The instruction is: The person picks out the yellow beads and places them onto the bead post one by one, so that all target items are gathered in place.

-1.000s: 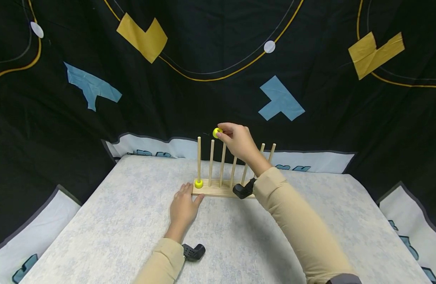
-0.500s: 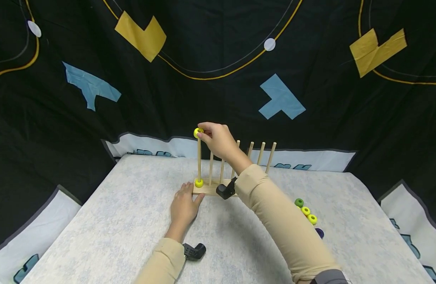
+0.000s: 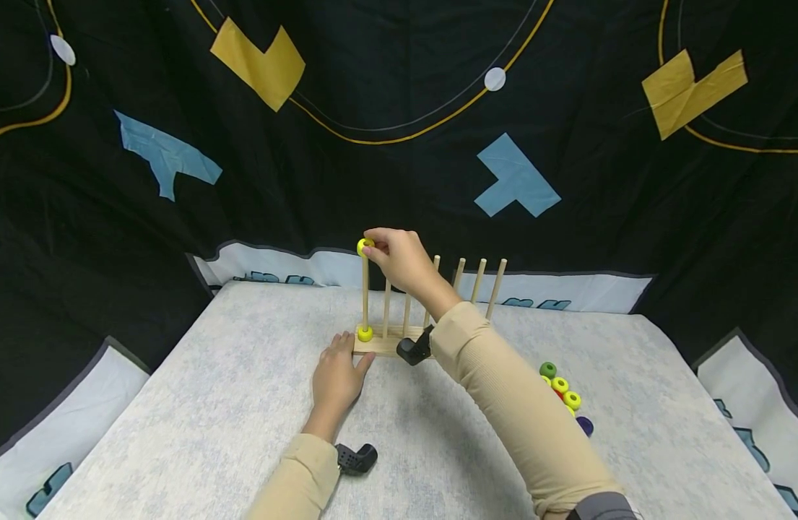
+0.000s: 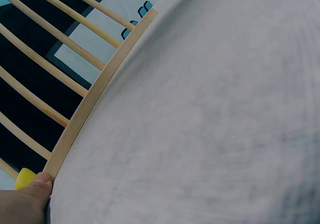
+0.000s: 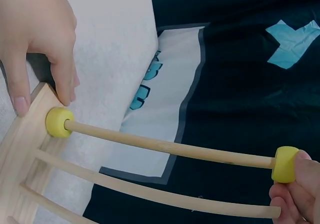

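A wooden peg rack [image 3: 379, 346] with several upright dowels stands on the table. My left hand [image 3: 336, 379] holds its left end, the thumb along the front edge and the fingers at the back, seen well in the right wrist view. One yellow bead [image 3: 365, 334] sits at the foot of the leftmost dowel [image 5: 175, 148]. At that dowel's top, my right hand [image 3: 405, 263] pinches a second yellow bead [image 5: 286, 164] between thumb and fingers. The dowel's tip meets this bead in the right wrist view. The forearm and wrist camera hide part of the rack.
Several loose beads lie on the table to the right: a green bead [image 3: 548, 370], yellow beads such as this yellow bead [image 3: 572, 400], a partly hidden red one, and a dark blue bead [image 3: 585, 426]. The right sleeve [image 3: 515, 397] covers some. A black curtain [image 3: 373, 188] hangs behind the table.
My right hand has moved left with the yellow bead, from above the middle dowels to the leftmost dowel's top, then slightly down. Loose beads came into sight. The left hand stays put.
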`<state>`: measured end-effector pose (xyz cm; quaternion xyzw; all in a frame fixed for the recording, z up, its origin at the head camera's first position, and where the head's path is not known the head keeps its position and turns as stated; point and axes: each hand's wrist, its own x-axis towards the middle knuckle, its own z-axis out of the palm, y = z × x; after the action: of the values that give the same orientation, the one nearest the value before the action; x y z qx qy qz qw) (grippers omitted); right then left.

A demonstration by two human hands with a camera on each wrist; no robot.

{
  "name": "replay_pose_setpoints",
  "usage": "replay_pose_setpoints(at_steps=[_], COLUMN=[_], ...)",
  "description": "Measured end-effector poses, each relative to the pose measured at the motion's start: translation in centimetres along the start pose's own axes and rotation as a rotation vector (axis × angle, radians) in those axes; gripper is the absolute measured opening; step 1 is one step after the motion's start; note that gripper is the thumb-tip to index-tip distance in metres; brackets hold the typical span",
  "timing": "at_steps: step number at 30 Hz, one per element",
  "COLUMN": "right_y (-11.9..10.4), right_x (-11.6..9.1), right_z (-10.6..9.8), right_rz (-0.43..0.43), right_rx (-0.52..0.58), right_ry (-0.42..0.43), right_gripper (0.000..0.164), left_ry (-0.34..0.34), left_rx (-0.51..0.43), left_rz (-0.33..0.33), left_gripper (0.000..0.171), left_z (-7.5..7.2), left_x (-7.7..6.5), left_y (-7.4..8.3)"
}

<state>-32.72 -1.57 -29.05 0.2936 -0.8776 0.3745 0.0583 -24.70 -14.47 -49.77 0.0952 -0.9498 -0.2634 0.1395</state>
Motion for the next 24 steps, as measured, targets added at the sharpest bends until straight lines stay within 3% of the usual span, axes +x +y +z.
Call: replay_pose_setpoints(at_steps=[11, 24], right_y=[0.3, 0.2], right_x=[-0.1, -1.8], right_z=[-0.1, -0.9], right_rz=[-0.003, -0.147], right_rx=[-0.007, 0.025], right_ry=[-0.019, 0.088], right_gripper=[0.039, 0.038], left_ry=[-0.011, -0.015], left_rx=[0.007, -0.002], left_rz=[-0.009, -0.011], left_gripper=[0.068, 0.069], left_z=[-0.1, 0.0], left_x=[-0.1, 0.0], left_y=[0.2, 0.1])
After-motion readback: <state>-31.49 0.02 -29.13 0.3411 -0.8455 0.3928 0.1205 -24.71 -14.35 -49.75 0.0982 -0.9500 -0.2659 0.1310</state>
